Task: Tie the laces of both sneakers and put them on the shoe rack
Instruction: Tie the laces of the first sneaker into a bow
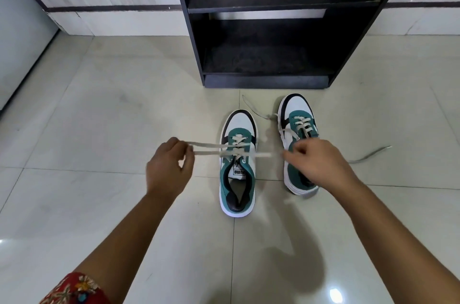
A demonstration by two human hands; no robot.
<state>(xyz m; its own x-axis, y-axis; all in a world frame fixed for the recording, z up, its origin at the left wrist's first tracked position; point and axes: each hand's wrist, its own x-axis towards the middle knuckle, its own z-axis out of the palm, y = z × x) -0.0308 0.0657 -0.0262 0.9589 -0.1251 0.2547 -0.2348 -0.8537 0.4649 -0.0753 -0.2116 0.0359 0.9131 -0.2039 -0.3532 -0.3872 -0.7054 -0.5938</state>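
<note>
Two white, teal and black sneakers stand on the floor tiles, toes toward the rack. Over the left sneaker [238,174] its beige laces [211,149] are pulled taut sideways. My left hand [169,167] pinches a doubled lace loop out to the left. My right hand [313,162] grips the other lace end to the right and covers the middle of the right sneaker [297,114]. That shoe's laces [371,154] lie loose on the floor on both sides. The dark shoe rack [266,79] stands open just beyond the shoes.
Glossy beige floor tiles [112,117] spread all around. A white panelled wall [112,20] with a dark stripe runs behind the rack. A pale door or cabinet face [20,42] stands at the far left. The rack's lower shelf [263,62] holds nothing visible.
</note>
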